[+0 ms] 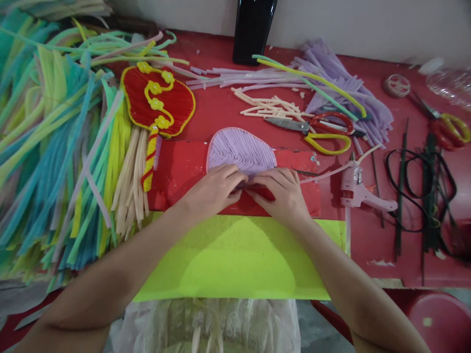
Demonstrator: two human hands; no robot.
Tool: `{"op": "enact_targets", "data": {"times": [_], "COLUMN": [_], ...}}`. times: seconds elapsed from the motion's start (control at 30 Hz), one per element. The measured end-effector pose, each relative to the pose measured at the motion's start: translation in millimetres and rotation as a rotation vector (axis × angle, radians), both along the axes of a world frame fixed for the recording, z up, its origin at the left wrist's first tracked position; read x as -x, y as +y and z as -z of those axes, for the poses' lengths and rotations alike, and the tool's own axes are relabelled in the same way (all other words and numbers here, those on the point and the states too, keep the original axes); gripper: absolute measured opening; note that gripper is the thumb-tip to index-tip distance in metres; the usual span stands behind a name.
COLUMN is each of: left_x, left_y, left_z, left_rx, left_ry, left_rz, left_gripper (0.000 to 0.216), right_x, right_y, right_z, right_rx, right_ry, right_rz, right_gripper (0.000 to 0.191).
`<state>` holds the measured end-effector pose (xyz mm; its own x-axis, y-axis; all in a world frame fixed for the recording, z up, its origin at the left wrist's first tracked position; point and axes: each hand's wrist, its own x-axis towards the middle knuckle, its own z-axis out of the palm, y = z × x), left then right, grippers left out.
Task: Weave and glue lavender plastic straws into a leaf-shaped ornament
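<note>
My left hand (215, 189) and my right hand (283, 191) meet at the near edge of a lilac fan-shaped piece (241, 149) made of pipe cleaners laid side by side. The piece lies on a red sheet (180, 169). Both hands have their fingers curled and pressed down on the piece's lower rim, fingertips almost touching each other. Whatever lies under the fingers is hidden. A finished red fan with yellow trim and a striped handle (158, 105) lies to the left of the lilac piece.
A yellow-green sheet (239, 257) lies in front of me. Piles of coloured pipe cleaners (55, 147) fill the left. Scissors (316, 130), a pink glue gun (358, 186), lilac strips (331, 73), black wires (423, 186) and second scissors (447, 128) are to the right.
</note>
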<state>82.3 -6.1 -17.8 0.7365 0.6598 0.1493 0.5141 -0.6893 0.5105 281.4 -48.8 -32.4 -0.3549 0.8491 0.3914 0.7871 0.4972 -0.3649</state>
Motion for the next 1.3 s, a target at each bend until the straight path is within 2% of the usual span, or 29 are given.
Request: {"op": "enact_targets", "data": {"times": [0.23, 0.67, 0.87, 1.07, 1.13, 1.3], "left_x": [0, 0, -1, 9, 17, 36], "left_y": [0, 1, 1, 2, 4, 16], "left_z": [0.1, 0.7, 1.5, -7.1, -14.2, -21.1], "left_rx": [0.011, 0.061, 0.089, 0.195, 0.226, 0.146], "left_ry": [-0.015, -0.008, -0.020, -0.142, -0.201, -0.260], "left_rz": [-0.012, -0.022, -0.035, -0.040, -0.114, -0.439], "left_gripper": [0.012, 0.012, 0.013, 0.016, 0.016, 0.013], "right_x": [5, 4, 4, 4, 4, 5], "right_y": [-1, 0, 1, 2, 2, 2], "right_z": [-0.3, 1.6, 1.5, 2.2, 2.8, 4.0], "right_rx": [-0.038, -0.058, -0.040, -0.017, -0.027, -0.018], "right_ry": [0.002, -0.033, -0.030, -0.010, -0.004, 0.004], "right_rz": [0.038, -0.010, 0.013, 0.016, 0.020, 0.035], "right_gripper": [0.007, 0.010, 0.010, 0.009, 0.009, 0.010]}}
